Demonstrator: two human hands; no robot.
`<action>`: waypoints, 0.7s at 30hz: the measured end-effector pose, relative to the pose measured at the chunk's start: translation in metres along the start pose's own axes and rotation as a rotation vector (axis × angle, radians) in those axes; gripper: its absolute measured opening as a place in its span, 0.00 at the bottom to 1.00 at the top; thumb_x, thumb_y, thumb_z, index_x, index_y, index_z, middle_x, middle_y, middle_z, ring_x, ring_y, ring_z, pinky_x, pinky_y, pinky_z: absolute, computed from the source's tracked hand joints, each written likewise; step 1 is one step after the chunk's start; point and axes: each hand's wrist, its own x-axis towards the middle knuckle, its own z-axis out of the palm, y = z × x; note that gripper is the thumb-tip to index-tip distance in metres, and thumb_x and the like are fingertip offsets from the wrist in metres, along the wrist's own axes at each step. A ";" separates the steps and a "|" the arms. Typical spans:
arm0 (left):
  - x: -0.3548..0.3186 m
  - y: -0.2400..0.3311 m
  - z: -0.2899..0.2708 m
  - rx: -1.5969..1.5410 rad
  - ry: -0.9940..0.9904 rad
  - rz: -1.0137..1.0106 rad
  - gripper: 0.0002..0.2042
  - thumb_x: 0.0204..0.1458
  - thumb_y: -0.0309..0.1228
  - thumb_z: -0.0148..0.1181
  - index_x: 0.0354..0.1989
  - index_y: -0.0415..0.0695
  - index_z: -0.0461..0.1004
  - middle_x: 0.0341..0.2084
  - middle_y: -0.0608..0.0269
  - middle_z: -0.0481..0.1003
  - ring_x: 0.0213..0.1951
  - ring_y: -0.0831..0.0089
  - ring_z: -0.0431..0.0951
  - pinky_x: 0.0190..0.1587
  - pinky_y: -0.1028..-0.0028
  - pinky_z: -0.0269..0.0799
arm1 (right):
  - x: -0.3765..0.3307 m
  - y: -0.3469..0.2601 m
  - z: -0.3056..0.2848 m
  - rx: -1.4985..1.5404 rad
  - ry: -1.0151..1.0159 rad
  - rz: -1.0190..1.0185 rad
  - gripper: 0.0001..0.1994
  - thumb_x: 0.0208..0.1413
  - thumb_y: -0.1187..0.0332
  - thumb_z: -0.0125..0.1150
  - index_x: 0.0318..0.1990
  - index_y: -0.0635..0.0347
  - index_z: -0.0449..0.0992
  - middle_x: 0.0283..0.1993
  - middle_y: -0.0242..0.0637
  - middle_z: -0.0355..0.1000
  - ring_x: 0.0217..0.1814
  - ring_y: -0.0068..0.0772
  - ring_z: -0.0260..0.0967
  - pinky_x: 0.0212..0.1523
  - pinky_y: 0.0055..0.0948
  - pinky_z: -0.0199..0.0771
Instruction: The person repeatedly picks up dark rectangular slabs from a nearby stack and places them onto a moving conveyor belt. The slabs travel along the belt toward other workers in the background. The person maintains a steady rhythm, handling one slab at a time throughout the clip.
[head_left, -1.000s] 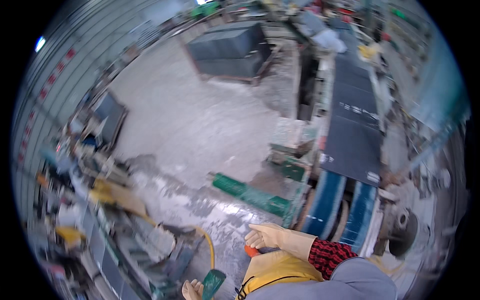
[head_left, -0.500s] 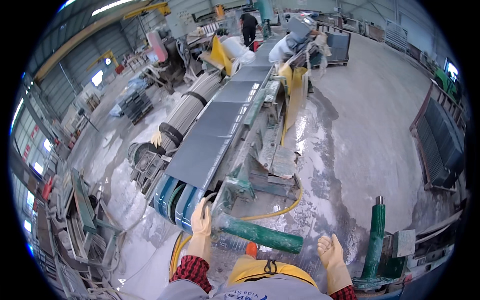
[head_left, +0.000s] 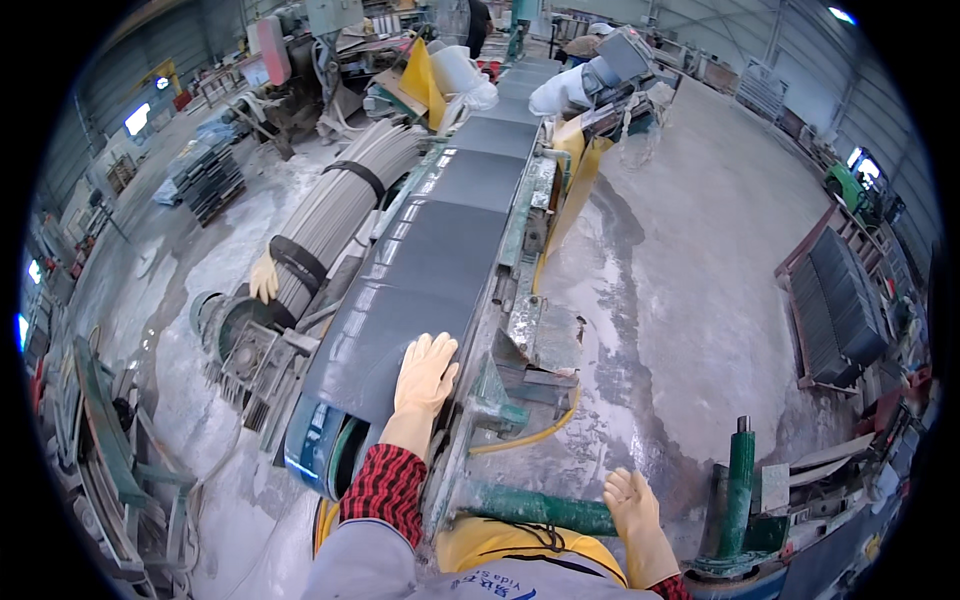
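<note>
The gloved left hand (head_left: 426,378) lies palm down, fingers slightly spread, by the near right corner of a smooth, glossy dark-grey slab (head_left: 405,275) on blue conveyor belts (head_left: 310,448); the gloved right hand (head_left: 632,508) hangs loosely open beside a scuffed green cylinder (head_left: 545,509).

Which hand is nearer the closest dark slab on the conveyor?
Left: the left hand lies on the dark slab, near its right edge; the right hand is off the slab, to its right.
</note>
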 end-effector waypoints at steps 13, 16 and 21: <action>0.085 -0.004 0.038 0.044 -0.037 -0.134 0.24 0.61 0.39 0.52 0.64 0.45 0.67 0.66 0.56 0.65 0.69 0.55 0.59 0.71 0.58 0.50 | 0.017 -0.006 -0.028 0.027 0.054 0.009 0.25 0.69 0.57 0.46 0.60 0.73 0.66 0.54 0.54 0.73 0.52 0.51 0.73 0.53 0.43 0.73; 0.057 0.002 0.019 0.020 -0.022 -0.095 0.23 0.59 0.38 0.53 0.62 0.43 0.67 0.65 0.54 0.65 0.68 0.53 0.60 0.70 0.58 0.52 | 0.044 -0.008 -0.022 -0.124 0.076 0.037 0.25 0.70 0.57 0.45 0.60 0.75 0.65 0.55 0.55 0.73 0.52 0.51 0.73 0.52 0.43 0.74; -0.022 0.019 -0.026 -0.027 -0.033 -0.065 0.23 0.57 0.35 0.56 0.60 0.42 0.68 0.62 0.50 0.67 0.65 0.48 0.61 0.69 0.56 0.54 | 0.085 -0.003 -0.019 -0.397 0.029 0.145 0.23 0.68 0.61 0.46 0.58 0.75 0.67 0.55 0.59 0.73 0.50 0.53 0.76 0.50 0.42 0.79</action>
